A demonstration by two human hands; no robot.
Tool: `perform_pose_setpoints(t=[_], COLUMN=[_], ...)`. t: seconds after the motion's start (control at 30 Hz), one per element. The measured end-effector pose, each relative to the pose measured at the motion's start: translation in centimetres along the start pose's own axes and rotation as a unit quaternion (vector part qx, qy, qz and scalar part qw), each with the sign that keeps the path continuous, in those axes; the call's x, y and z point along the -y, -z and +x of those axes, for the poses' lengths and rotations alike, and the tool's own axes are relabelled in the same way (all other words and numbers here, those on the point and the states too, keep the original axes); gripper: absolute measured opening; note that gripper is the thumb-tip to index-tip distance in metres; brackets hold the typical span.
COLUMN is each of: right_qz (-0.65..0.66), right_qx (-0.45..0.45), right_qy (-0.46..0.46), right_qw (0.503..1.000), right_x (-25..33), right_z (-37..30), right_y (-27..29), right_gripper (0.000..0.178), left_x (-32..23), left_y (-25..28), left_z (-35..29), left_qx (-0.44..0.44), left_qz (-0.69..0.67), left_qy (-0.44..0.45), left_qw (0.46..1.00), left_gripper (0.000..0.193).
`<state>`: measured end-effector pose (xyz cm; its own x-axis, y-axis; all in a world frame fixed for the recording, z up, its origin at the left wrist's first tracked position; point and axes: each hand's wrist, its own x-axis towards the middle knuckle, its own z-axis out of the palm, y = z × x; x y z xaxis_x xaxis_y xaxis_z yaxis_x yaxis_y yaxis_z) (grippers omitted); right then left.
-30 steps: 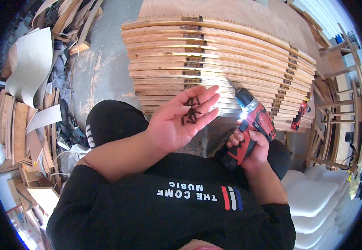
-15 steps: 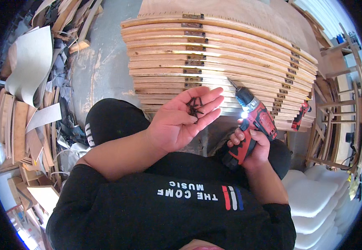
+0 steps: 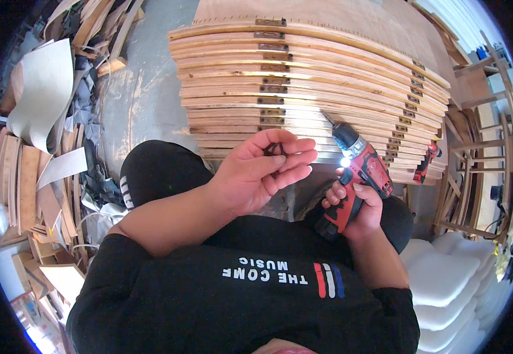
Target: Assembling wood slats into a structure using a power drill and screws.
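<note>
Screws (image 3: 275,150) in left hand (image 3: 247,177) | fingers loosely curled, thumb pressing over them | right hand (image 3: 362,212) wrapped round drill (image 3: 369,170) grip | screws could spill between parted fingers if palm tips

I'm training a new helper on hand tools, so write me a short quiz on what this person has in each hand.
1. Multiple choice: the drill in the right hand is mainly
A) yellow and blue
B) red and black
C) all white

2. True or false: the drill's lamp is switched off.

3. Fill the gap: the left hand holds several small dark ____, partly hidden by its thumb and fingers.

Key
1. B, red and black.
2. False; the lamp is shining.
3. Screws.
</note>
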<state>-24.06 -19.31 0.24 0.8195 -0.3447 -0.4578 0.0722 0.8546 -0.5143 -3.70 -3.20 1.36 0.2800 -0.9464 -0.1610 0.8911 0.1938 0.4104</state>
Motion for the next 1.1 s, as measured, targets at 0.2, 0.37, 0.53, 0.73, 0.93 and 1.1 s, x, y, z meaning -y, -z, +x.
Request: perform_pose_setpoints(t=[0.2, 0.37, 0.53, 0.73, 0.93, 1.1], right_qz=[-0.005, -0.014, -0.005, -0.04, -0.139, -0.242], right_qx=[0.001, 0.002, 0.004, 0.034, 0.104, 0.113], right_qy=[0.003, 0.009, 0.006, 0.023, 0.088, 0.121], right_qw=[1.0, 1.0, 1.0, 0.998, 0.981, 0.956], right_x=[0.0, 0.0, -0.1, -0.2, -0.4, -0.1], right_z=[0.1, 0.0, 0.1, -0.1, -0.6, -1.4], right_y=[-0.3, -0.3, -0.1, -0.1, 0.1, 0.2], right_gripper=[0.049, 0.049, 0.049, 0.047, 0.04, 0.032], left_x=[-0.1, -0.2, -0.3, -0.4, 0.2, 0.3], left_y=[0.2, -0.1, 0.3, 0.8, 1.6, 1.6], left_z=[0.1, 0.0, 0.2, 0.0, 0.5, 0.7], left_qx=[0.01, -0.012, -0.048, -0.036, 0.023, -0.099], left_qz=[-0.018, 0.004, -0.03, -0.066, -0.085, 0.003], left_qy=[0.011, 0.023, 0.034, 0.044, 0.022, -0.049], left_qw=[1.0, 1.0, 0.998, 0.996, 0.996, 0.994], left_gripper=[0.026, 0.021, 0.02, 0.021, 0.021, 0.01])
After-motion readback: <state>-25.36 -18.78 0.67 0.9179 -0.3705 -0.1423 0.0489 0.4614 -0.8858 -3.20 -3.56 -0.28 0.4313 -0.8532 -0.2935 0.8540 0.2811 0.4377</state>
